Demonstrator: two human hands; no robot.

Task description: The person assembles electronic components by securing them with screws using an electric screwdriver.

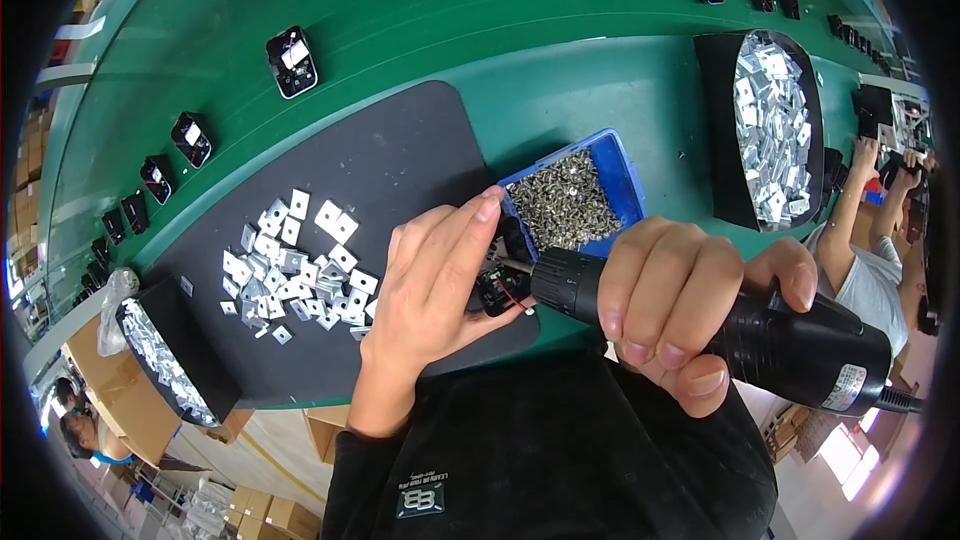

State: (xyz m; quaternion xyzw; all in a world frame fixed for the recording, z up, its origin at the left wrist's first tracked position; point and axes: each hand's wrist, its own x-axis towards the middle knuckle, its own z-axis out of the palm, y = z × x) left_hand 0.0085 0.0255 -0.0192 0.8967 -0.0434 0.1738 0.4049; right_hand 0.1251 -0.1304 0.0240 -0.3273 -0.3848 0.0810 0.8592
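Both busy: our left hand (425,285) holds a small black case (497,297); our right hand (675,300) grips the black screwdriver (790,345), bit (516,264) at the case. We'd best keep everything square, braced. Beyond: blue screw box (626,185), metal plates (292,288).

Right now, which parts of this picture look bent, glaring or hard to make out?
Head view: edges of the green bench curve around the rim; head view: a bright patch is washed out at lower right, and the loose metal plates glint; head view: the black casing in the left hand shows little detail in its dark parts.
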